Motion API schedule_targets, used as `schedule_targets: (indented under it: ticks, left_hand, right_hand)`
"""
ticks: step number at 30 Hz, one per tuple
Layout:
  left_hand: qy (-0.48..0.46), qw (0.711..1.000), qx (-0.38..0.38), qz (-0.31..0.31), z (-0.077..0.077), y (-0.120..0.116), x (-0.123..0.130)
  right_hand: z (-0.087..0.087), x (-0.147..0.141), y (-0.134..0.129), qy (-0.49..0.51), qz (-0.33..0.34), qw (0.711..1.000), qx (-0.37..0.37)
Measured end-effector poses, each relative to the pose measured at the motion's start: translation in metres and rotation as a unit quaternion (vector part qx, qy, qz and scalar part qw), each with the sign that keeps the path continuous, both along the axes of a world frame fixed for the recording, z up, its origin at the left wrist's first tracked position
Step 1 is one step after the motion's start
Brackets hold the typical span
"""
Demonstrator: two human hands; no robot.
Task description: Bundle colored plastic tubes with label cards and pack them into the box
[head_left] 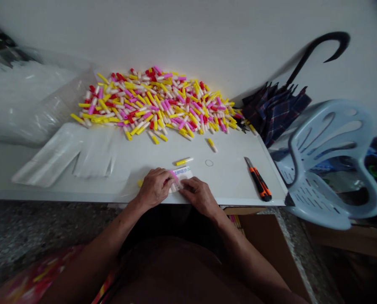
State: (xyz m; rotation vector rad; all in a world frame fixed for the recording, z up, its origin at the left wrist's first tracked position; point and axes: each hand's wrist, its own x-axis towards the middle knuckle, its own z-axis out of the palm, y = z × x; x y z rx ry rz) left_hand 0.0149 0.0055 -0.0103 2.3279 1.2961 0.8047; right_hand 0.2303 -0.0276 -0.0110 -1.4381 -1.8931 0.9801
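Close to the table's front edge, both my hands grip a small printed plastic packet (183, 172) with blue lettering and something pink and white at its left side. My left hand (156, 186) pinches the packet's left side with curled fingers. On the opposite side, my right hand (200, 195) has thumb and fingers closed on its lower right part. A yellow-capped tube (184, 161) lies just beyond the packet. Part of another yellow piece (140, 183) shows beside my left hand. My fingers hide much of the packet.
A large heap of yellow, pink, red and white tubes (157, 101) lies against the wall. Flat clear bags (93, 156) are at left beside a big plastic sack (27, 101). An orange-black utility knife (258, 179), umbrella (273, 105) and blue chair (330, 160) are right.
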Motion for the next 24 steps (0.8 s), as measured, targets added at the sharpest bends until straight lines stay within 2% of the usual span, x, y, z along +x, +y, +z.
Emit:
schedule_targets:
  ticks: [4,7,9,12,17,20,24]
  left_hand:
    - [0.062,0.998,-0.025,-0.011,0.005,0.008,0.004]
    - [0.046,0.998,-0.028,-0.024,0.003,0.012,0.004]
    - [-0.001,0.999,-0.026,-0.029,-0.001,0.013,0.002]
    - [-0.077,0.996,-0.024,-0.029,-0.004,0.013,-0.002]
    - [-0.1,0.994,-0.028,-0.016,-0.005,0.014,-0.005]
    - [-0.094,0.995,-0.031,-0.009,-0.006,0.014,-0.004]
    - [-0.077,0.997,-0.018,-0.004,-0.009,0.014,-0.002]
  right_hand:
    - [0.01,0.009,0.006,-0.02,0.093,0.995,0.013]
    - [0.014,0.014,0.009,-0.009,0.115,0.993,0.01]
    - [0.012,0.016,0.011,0.008,0.111,0.994,0.003]
    - [0.005,0.016,0.012,0.058,0.072,0.996,-0.011]
    - [-0.009,0.01,0.009,0.102,0.007,0.995,-0.001]
    - [-0.012,0.008,0.005,0.092,0.012,0.996,0.018]
    - [-0.009,0.01,0.003,0.063,0.059,0.996,0.031]
